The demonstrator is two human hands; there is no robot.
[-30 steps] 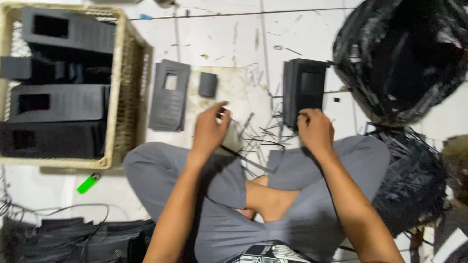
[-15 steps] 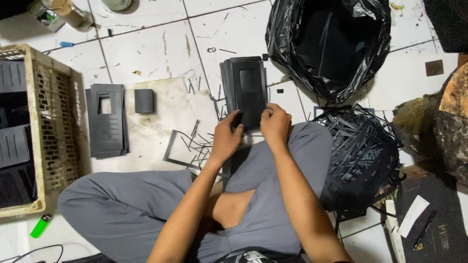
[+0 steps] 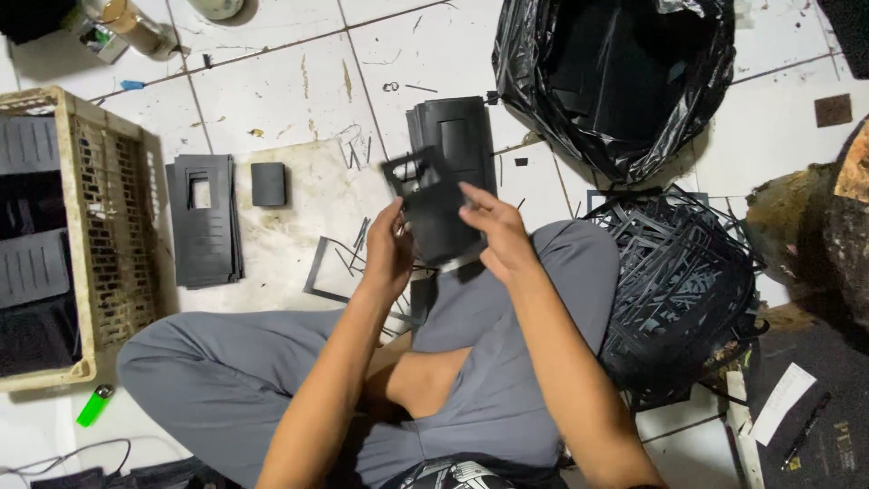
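Observation:
I sit cross-legged on a white tiled floor. Both hands hold one flat black plastic panel (image 3: 433, 210) lifted above my knees. My left hand (image 3: 389, 252) grips its left edge and my right hand (image 3: 493, 231) grips its right side. Just beyond it a stack of the same black panels (image 3: 460, 136) lies on the floor. Thin black plastic strips (image 3: 348, 258) lie scattered under my hands.
A beige lattice crate (image 3: 113, 226) with black panels stands at left. Beside it lie a second panel stack (image 3: 204, 217) and a small black square (image 3: 268, 184). An open black bag (image 3: 625, 81) sits far right, a pile of black frames (image 3: 679, 281) right, a green lighter (image 3: 94, 405) near my knee.
The view has swung to the right. My hands, earlier resting on the floor near the panel stack, have lifted one panel off it and hold it up.

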